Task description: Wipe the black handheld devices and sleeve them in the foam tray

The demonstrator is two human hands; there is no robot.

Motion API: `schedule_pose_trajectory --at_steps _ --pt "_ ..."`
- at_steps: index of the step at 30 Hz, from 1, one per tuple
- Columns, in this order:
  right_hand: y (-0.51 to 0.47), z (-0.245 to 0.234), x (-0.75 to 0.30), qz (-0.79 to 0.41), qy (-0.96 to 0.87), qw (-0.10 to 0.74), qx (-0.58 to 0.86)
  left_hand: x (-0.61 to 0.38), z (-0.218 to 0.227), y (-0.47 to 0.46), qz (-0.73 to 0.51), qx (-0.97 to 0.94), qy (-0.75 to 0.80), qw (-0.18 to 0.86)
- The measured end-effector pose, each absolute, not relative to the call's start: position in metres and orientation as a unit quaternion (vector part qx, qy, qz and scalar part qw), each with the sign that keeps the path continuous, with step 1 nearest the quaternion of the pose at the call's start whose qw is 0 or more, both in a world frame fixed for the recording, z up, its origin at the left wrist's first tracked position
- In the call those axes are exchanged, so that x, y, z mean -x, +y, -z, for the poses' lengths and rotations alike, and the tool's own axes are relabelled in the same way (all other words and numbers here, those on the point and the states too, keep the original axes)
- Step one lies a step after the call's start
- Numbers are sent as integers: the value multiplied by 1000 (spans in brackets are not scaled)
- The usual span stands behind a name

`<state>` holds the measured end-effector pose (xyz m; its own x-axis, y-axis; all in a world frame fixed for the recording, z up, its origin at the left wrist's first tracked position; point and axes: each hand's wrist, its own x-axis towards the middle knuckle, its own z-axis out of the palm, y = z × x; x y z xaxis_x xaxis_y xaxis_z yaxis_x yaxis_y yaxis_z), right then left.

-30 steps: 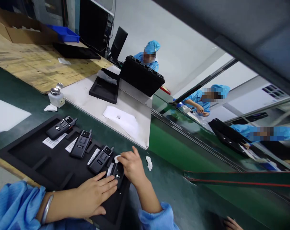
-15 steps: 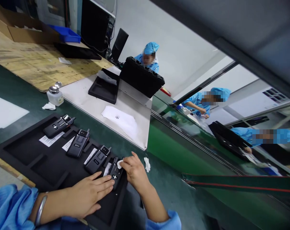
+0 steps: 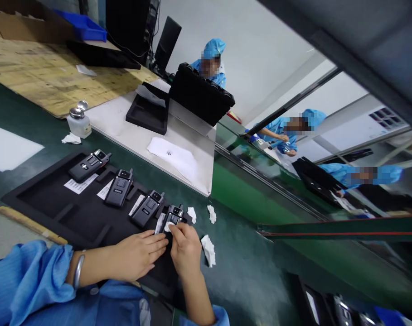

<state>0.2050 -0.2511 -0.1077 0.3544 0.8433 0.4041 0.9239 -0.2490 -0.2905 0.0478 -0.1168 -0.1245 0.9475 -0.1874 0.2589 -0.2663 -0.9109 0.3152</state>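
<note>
Right hand (image 3: 185,246), pinching wipe (image 3: 167,226), withdrew along tray (image 3: 83,222) edge.

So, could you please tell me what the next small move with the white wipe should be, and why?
Probably draw the white wipe down the nearest black device: the right hand pinches it against the device's face, while the left hand rests flat on the black tray.

A white rectangular board (image 3: 124,136) lies on the dark green tabletop (image 3: 18,113). On the board sit a shallow black foam tray (image 3: 147,111) and a flat white cloth (image 3: 173,158). Just left of the board stands a white plastic bottle with a metal cap (image 3: 78,123), with a crumpled white tissue (image 3: 70,138) beside it. Behind the board are an open black case (image 3: 201,95) and a person in a blue cap and smock (image 3: 212,56).
</note>
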Motion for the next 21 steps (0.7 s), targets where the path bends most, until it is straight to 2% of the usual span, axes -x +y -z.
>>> schedule_pose_trajectory --at_steps 14,19,21 --pt "-253 114 -194 117 -533 232 805 -45 134 -114 -150 -965 -138 164" --pt "-215 105 -176 60 -553 281 782 -8 126 -97 -183 -972 -46 138" --pt "-189 103 -167 74 -555 280 779 5 126 -91 -176 -975 11 137"
